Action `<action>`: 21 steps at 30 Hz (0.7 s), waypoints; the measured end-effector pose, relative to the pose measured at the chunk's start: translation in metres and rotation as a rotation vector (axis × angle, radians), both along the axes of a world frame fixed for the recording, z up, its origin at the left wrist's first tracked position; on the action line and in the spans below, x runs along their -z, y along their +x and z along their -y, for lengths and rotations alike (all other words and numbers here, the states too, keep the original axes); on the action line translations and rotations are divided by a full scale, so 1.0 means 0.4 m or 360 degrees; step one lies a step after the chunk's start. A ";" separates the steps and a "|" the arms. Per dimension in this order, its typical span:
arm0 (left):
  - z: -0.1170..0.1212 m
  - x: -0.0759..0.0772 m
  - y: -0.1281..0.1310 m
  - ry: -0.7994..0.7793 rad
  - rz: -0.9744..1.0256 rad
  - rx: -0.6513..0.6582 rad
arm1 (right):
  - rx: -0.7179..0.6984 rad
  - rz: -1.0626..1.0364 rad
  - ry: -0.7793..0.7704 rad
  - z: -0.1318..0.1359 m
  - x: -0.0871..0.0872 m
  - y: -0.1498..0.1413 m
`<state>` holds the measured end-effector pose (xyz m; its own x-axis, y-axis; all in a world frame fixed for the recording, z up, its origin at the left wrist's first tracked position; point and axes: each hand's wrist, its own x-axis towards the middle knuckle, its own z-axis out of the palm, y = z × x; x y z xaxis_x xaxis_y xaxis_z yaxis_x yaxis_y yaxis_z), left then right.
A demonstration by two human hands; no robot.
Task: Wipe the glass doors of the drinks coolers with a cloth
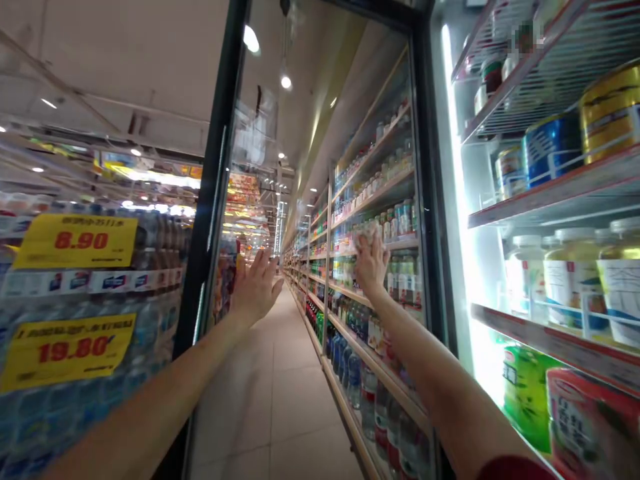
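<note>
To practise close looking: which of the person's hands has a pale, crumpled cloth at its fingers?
The right hand, with the pale cloth showing behind it; the left hand, open, shows none.

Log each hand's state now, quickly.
Left hand: open, nothing seen in it.
Right hand: holding what looks like a pale cloth against the glass door.

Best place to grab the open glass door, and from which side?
Probably the dark left upright, from its outer left side: it is a narrow, bar-like edge, away from the cooler shelves, and the open left hand is nearby.
</note>
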<state>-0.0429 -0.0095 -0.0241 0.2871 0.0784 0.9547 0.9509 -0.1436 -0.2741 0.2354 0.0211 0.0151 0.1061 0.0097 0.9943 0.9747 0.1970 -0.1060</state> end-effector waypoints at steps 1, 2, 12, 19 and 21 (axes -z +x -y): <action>-0.006 0.001 0.010 -0.0018 -0.0006 0.0003 | -0.0018 0.0322 -0.0040 0.001 0.012 0.013; -0.011 0.002 0.019 -0.0034 -0.0004 0.0006 | -0.0040 0.0637 -0.0085 0.001 0.021 0.026; -0.020 0.004 0.073 -0.0043 0.0030 0.0072 | -0.0033 0.0101 -0.0081 -0.009 0.072 0.048; -0.010 0.031 0.106 -0.0085 -0.0148 0.0093 | 0.0044 -0.0373 -0.0057 -0.007 0.115 0.174; -0.007 0.046 0.126 -0.0087 -0.0198 0.0095 | 0.0049 -0.0587 -0.0040 -0.005 0.145 0.185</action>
